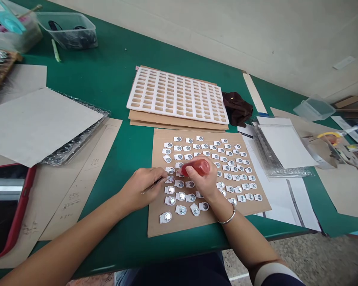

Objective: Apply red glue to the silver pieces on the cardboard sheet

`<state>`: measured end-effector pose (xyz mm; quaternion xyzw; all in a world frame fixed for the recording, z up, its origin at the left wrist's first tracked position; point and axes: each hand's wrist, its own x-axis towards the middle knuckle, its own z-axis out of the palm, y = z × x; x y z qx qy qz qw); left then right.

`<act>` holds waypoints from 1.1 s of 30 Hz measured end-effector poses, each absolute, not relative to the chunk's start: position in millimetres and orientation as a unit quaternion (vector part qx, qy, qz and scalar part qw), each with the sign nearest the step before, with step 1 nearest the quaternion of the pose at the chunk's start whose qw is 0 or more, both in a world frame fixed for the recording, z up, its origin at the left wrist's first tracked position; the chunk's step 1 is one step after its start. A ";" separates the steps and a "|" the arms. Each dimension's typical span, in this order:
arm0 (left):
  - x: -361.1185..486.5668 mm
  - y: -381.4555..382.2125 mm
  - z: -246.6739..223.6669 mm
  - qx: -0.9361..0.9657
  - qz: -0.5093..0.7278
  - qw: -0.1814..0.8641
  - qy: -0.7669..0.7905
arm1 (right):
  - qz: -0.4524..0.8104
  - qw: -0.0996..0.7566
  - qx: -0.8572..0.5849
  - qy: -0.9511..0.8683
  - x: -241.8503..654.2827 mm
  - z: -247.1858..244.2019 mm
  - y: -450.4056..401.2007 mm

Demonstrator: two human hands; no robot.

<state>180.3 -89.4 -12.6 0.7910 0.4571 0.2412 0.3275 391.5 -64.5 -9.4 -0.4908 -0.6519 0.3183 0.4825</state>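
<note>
A cardboard sheet [161, 228] lies in front of me, bearing rows of small round metal pieces [167, 216], each on a white tab. My right hand [207, 180] is wrapped round a red squeeze bottle [201, 167], tilted with its tip down to the left among the pieces. My left hand [146, 184] pinches a thin dark tool like tweezers [153, 184], its point at the pieces on the sheet's left side. The exact contact of both tips is too small to make out.
Behind the sheet a white gridded tray [176, 95] rests on cardboard, beside a dark brown cloth [238, 108]. Plastic-wrapped packs lie left and right. A red-cased tablet or phone [26, 198] is at lower left, with a clear plastic bin [68, 31] at the back.
</note>
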 end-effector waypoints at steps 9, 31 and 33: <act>179.9 -90.4 -12.5 0.788 0.248 0.328 0.458 | 0.311 0.475 -0.493 -0.660 388.5 -7.7 -63.6; 179.3 -90.5 -12.6 0.785 0.240 0.330 0.467 | 0.277 0.474 -0.473 -0.690 388.2 -6.9 -63.7; 179.2 -90.4 -12.3 0.782 0.239 0.333 0.468 | 0.278 0.472 -0.469 -0.693 388.2 -6.8 -63.9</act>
